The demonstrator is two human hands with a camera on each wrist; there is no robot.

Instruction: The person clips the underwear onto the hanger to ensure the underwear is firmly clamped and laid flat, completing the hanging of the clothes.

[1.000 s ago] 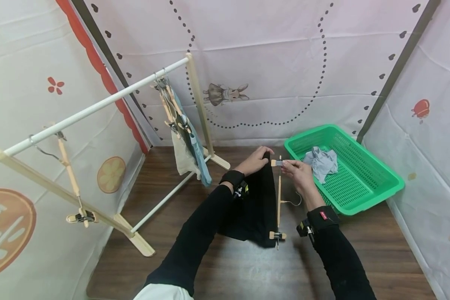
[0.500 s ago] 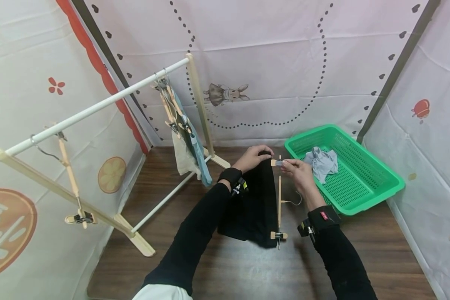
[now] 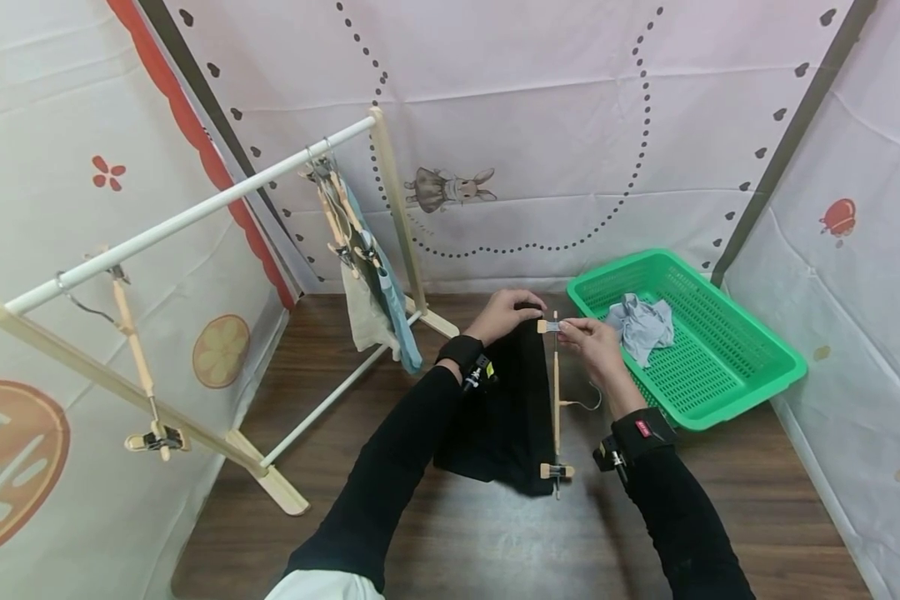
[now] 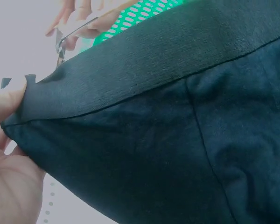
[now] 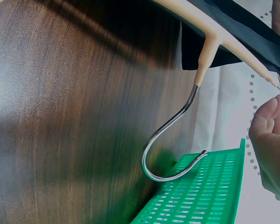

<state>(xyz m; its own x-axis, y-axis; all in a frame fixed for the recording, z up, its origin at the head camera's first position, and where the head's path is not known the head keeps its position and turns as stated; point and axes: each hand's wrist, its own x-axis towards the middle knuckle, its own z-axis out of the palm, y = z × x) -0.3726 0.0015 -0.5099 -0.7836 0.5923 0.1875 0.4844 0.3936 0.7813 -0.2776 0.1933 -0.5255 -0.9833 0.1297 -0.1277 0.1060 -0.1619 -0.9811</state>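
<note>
Black shorts [image 3: 502,408] with a wide elastic waistband [image 4: 130,65] are stretched along a wooden clip hanger [image 3: 557,400]. My left hand [image 3: 506,317] pinches the far corner of that waistband between thumb and fingers, as the left wrist view shows. My right hand [image 3: 594,346] pinches the hanger's far clip [image 3: 548,327] beside that corner; whether the clip bites the cloth is hard to tell. At the near end, another clip [image 3: 557,472] sits at the waistband's other corner. The hanger's metal hook [image 5: 163,140] points right, toward the basket.
A green plastic basket [image 3: 727,358] holding a crumpled grey cloth [image 3: 641,325] stands right of my right hand. On the left is a rack with a white rail [image 3: 195,208]. Clothes [image 3: 378,292] hang at its far end, a bare hanger [image 3: 137,350] at its near end. Brown wood-grain floor [image 3: 480,542] lies beneath.
My left hand has shifted slightly at the waistband corner, its fingers bending a little differently. The right hand keeps its pinch on the far clip, almost still.
</note>
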